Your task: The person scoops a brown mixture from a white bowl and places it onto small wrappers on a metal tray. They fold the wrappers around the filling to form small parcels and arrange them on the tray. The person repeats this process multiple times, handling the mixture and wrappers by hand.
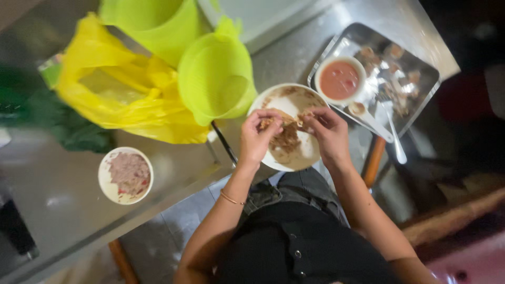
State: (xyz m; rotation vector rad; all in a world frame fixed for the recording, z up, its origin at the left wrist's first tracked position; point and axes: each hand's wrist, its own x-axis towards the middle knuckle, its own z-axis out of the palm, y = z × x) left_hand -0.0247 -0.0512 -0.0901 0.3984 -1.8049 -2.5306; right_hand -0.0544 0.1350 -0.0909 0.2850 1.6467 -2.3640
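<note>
— Steel sheeting is seen as the desk [63, 210], dimly lit, with tiled floor showing below its edge. What is held over it?

— A brown piece of food [286, 123] is pinched between both hands above a white plate [310, 155]. The left hand [259, 138] has its fingers [268, 120] closed on one end; the right hand [329, 134] has its fingers [311, 120] closed on the other end. More brown food is heaped on the plate just beneath the fingers.

— And what is placed around them?

— Just beyond the right fingers a metal tray [426, 73] is set, bearing a white bowl of red sauce [340, 80], scattered morsels and a white spoon [393, 134]. Just beyond the left fingers a green plastic basin [215, 79] is found, with a yellow plastic bag [121, 89] beside it. Well to the left of the fingers a small white bowl of minced pink filling [126, 174] is rested on the desk. A thin bracelet [231, 199] is worn on the left wrist
</note>
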